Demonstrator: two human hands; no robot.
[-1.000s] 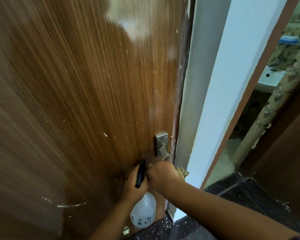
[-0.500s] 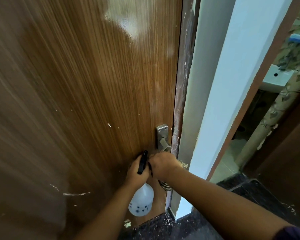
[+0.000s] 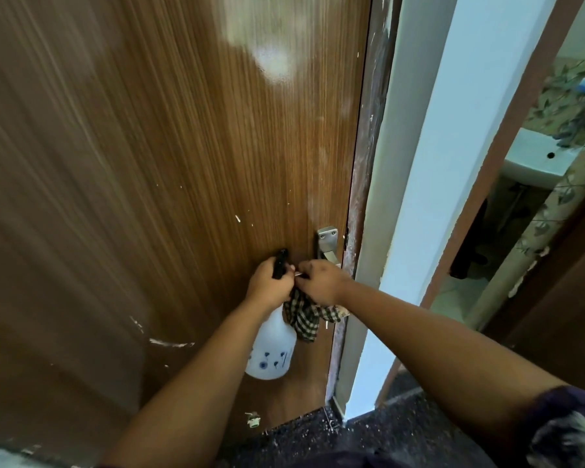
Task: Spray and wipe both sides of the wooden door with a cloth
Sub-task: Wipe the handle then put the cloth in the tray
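The brown wooden door (image 3: 169, 157) fills the left and middle of the view, standing against its frame. My left hand (image 3: 268, 284) grips the black trigger head of a white spray bottle (image 3: 271, 349), which hangs below the hand close to the door. My right hand (image 3: 321, 280) is right beside it, fingers curled round a checked cloth (image 3: 306, 317) that dangles underneath, with the fingertips at the sprayer's nozzle. Both hands are just below the metal door handle (image 3: 328, 246).
A white wall edge (image 3: 419, 184) runs beside the door frame (image 3: 363, 184). To the right an opening shows a washbasin (image 3: 534, 160) and a leaf-patterned curtain (image 3: 554, 204). Dark speckled floor (image 3: 368, 434) lies below. White paint flecks mark the lower door.
The checked cloth has come into view, hanging below my right hand. Both hands stayed together under the handle while the view shifted slightly.
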